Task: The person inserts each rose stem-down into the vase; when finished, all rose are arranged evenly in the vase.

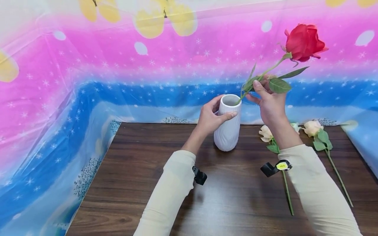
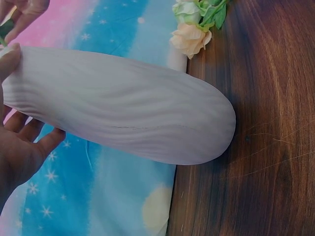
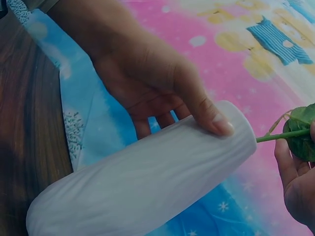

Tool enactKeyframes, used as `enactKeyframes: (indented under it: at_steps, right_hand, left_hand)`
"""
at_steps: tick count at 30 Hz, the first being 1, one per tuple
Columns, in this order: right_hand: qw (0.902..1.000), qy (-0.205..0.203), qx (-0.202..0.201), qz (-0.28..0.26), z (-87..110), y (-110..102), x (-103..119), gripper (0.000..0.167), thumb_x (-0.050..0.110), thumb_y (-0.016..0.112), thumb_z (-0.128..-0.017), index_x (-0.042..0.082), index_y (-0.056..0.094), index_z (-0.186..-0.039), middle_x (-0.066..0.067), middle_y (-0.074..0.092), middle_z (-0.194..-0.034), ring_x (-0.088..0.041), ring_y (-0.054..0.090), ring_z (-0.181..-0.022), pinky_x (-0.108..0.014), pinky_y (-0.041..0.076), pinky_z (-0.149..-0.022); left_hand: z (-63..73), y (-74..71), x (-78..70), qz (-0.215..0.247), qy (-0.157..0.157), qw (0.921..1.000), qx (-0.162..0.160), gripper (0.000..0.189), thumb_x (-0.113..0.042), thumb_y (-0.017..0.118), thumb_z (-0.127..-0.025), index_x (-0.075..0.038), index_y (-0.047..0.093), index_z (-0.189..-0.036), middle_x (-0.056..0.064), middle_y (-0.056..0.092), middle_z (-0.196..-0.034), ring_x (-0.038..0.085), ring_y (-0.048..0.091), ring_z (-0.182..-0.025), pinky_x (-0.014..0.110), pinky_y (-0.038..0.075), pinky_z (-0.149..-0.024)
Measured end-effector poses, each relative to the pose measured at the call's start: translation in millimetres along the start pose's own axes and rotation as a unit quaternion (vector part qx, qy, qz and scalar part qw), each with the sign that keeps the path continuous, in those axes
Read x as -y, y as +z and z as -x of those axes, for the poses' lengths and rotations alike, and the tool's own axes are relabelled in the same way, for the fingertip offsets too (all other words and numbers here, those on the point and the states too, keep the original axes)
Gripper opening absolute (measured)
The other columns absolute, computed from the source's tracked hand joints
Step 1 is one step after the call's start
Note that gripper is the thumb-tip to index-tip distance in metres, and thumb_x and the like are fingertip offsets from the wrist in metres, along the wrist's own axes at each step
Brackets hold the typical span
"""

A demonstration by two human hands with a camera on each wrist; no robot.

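Observation:
A white ribbed vase (image 1: 227, 131) stands upright near the back of the table. My left hand (image 1: 211, 114) grips it near the rim, thumb across the front and fingers behind. In my right hand (image 1: 271, 98) is a red rose (image 1: 305, 42), its green stem pinched among the leaves (image 1: 280, 85). The bloom leans up and to the right, while the stem's lower end passes into the vase's mouth; how deep it reaches is hidden. The right wrist view shows the stem (image 3: 275, 136) entering the vase (image 3: 147, 172) beside the left thumb.
On the table's right side lie cream roses (image 1: 313, 128) with long stems, one partly covered by the right forearm. A pale greenish bloom (image 2: 187, 11) lies beside a peach one. Behind the brown wooden table (image 1: 141, 170) hangs a pink and blue patterned cloth (image 1: 177, 72).

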State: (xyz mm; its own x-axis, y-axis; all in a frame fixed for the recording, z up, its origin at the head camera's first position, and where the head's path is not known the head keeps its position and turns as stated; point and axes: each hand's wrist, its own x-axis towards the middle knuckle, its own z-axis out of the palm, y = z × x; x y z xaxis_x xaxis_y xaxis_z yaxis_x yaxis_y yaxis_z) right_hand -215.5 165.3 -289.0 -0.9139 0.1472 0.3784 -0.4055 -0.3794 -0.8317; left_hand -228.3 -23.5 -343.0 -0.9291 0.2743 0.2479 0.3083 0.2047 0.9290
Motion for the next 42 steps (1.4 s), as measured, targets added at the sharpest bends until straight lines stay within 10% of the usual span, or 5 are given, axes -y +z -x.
enactKeyframes:
  at_steps: [30,42]
  right_hand:
    - [0.9991,0.026,0.016,0.03,0.5,0,-16,0.018,-0.002,0.068,-0.093,0.014,0.067,-0.101,0.004,0.073,-0.096,-0.009,0.073,-0.092,-0.024,0.063,-0.077]
    - [0.9906,-0.018,0.008,0.136,-0.6,0,-22,0.024,-0.003,0.072,-0.089,0.018,0.071,-0.098,0.01,0.074,-0.091,-0.003,0.074,-0.086,-0.018,0.061,-0.076]
  left_hand:
    - [1.4,-0.5,0.7,0.005,0.012,0.9999,-0.008,0.068,-0.024,0.082,-0.087,-0.015,0.053,-0.148,0.009,0.067,-0.135,0.025,0.067,-0.124,0.04,0.057,-0.103]
    - [0.5,0.3,0.5,-0.001,0.004,1.0,0.001,0.072,-0.025,0.082,-0.087,-0.015,0.05,-0.15,0.008,0.064,-0.141,0.024,0.064,-0.129,0.04,0.055,-0.107]
